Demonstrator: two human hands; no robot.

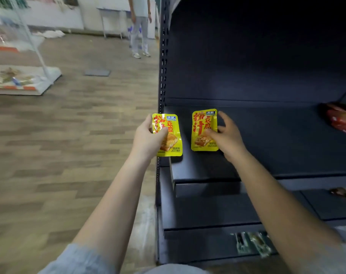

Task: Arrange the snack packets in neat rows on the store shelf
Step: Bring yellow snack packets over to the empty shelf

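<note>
Both bare forearms extended forward from lower frame, sleeves pushed up near elbows. Left hand point(148, 135) raised, thumb curled across front of yellow packet point(169, 135), fingers hidden behind. Right hand point(226, 135) level with it, thumb pressed on second yellow packet point(203, 129), fingers spread along its right edge.

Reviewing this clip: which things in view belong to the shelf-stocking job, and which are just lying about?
Job:
- left hand gripping a yellow packet
- right hand pinching a second yellow packet
- dark shelf
- red packets at the shelf's right end

Lying about:
- packets on the lower shelves
- white display rack
- bystander
- white table
</note>
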